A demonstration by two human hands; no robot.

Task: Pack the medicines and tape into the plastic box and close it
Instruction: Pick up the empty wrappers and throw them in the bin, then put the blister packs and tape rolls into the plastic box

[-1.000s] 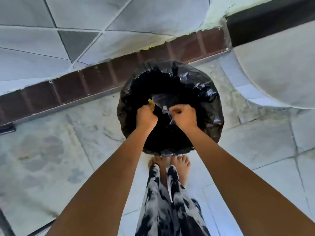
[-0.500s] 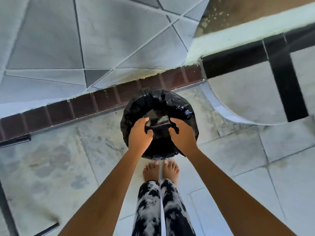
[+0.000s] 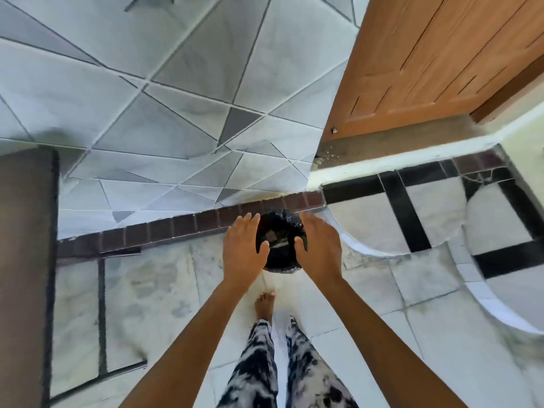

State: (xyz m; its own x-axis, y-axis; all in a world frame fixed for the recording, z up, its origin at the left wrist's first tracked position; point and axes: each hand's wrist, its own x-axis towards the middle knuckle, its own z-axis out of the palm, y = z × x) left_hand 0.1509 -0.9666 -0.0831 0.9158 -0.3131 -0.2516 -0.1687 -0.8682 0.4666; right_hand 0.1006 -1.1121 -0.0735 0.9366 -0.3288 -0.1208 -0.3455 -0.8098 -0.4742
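Surface: I logged a floor of pale marbled stone tiles (image 3: 153,293), the ground under everything in view. To the right it carried curved white inlay bands (image 3: 482,293) and black crossing strips (image 3: 403,213).

Room: a wall of grey-white tiles cut by dark diagonal lines (image 3: 164,92) rose beyond the floor, with a skirting row of dark reddish-brown brick tiles (image 3: 182,225) along its foot. An orange-brown panelled wooden door (image 3: 435,54) stood at the upper right. A brown panel with a dark edge (image 3: 23,260) filled the left margin; I could not tell what it was.

Other things: a round bin lined with a glossy black plastic bag (image 3: 281,240) stood on the floor just before the skirting, ahead of a bare foot (image 3: 265,304) and legs in black-and-white mottled trousers (image 3: 259,372). Something pale and flat lay inside the bin; I could not identify it. The picture was blurred.

Hands: my record had the left hand (image 3: 243,248) spread flat, fingers extended, over the bin's left side, and the right hand (image 3: 319,248) likewise splayed over its right side. Both were empty and ungripped; whether they touched the bag I could not tell.

Task items: I saw no plastic box, medicines or tape in this view.
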